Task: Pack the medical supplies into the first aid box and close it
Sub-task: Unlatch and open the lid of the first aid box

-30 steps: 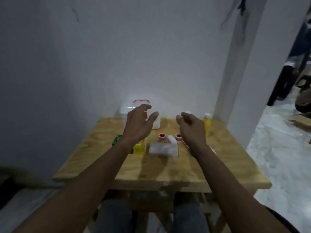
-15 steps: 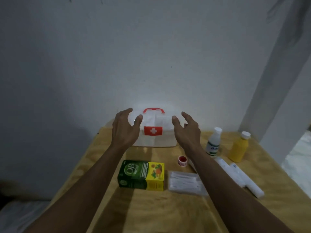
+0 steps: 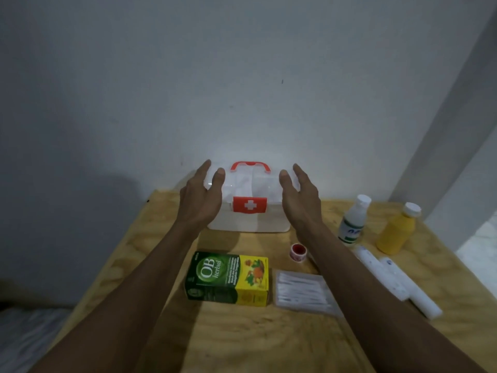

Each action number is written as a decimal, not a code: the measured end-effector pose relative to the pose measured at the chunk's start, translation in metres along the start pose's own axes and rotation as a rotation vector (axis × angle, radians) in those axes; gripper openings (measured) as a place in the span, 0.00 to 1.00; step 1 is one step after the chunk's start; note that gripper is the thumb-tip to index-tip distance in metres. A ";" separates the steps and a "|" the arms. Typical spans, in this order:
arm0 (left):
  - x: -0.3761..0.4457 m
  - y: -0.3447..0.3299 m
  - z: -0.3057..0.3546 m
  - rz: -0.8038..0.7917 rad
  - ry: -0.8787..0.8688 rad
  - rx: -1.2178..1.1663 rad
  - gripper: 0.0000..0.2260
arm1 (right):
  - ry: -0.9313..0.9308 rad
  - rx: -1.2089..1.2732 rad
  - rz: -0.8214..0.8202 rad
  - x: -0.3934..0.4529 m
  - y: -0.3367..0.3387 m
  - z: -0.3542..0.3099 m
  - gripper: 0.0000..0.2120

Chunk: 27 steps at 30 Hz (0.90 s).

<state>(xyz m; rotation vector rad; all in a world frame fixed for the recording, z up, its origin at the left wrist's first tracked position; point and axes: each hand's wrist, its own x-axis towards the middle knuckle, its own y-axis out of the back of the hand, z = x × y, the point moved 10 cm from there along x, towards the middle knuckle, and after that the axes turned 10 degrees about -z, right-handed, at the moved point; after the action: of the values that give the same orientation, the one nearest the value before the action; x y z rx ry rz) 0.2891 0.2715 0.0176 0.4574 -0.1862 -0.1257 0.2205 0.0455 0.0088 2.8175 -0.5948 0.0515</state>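
A white first aid box point(image 3: 250, 219) with a red handle and a red cross latch stands shut at the back of the wooden table point(image 3: 242, 337), against the wall. My left hand point(image 3: 200, 196) hovers at its left side and my right hand point(image 3: 300, 196) at its right side, fingers spread, neither holding anything. In front lie a green and yellow herbal medicine carton point(image 3: 228, 278), a small red tape roll point(image 3: 296, 251) and a clear pack of cotton swabs point(image 3: 302, 292). To the right stand a white bottle point(image 3: 353, 220) and a yellow bottle point(image 3: 398, 228), with two white bandage rolls point(image 3: 398, 281) lying beside them.
A plain grey wall rises right behind the box. A white pillar point(image 3: 443, 157) stands at the right rear of the table. The floor shows past the table's left edge and at the far right.
The camera has come closer to the table. Both hands have moved forward from above the supplies to either side of the box's lid.
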 end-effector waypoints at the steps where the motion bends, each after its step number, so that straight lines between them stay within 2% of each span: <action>1: -0.004 0.000 0.001 0.003 -0.004 -0.005 0.24 | 0.001 -0.002 0.004 -0.004 0.002 0.000 0.25; 9: -0.034 -0.003 0.014 0.019 -0.043 0.009 0.24 | -0.023 -0.041 0.004 -0.033 0.015 0.000 0.26; 12: -0.034 -0.003 0.017 0.015 -0.032 0.049 0.25 | 0.000 -0.039 0.139 -0.044 0.024 -0.008 0.28; 14: -0.028 0.000 0.024 0.024 -0.040 0.087 0.26 | 0.053 0.033 0.329 -0.064 0.031 -0.016 0.24; 16: -0.017 0.001 0.031 0.020 -0.055 0.138 0.26 | 0.025 0.149 0.438 -0.084 0.023 -0.014 0.21; 21: -0.001 -0.018 0.031 -0.076 -0.027 0.335 0.25 | -0.321 0.529 0.471 -0.102 -0.025 0.019 0.26; 27: -0.002 -0.020 0.024 -0.085 -0.032 0.394 0.24 | -0.322 0.627 0.507 -0.098 -0.040 0.030 0.26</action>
<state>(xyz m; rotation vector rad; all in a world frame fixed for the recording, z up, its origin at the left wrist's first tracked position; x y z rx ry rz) 0.2803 0.2436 0.0295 0.8569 -0.2244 -0.1804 0.1461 0.1117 -0.0386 3.1861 -1.6031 -0.1491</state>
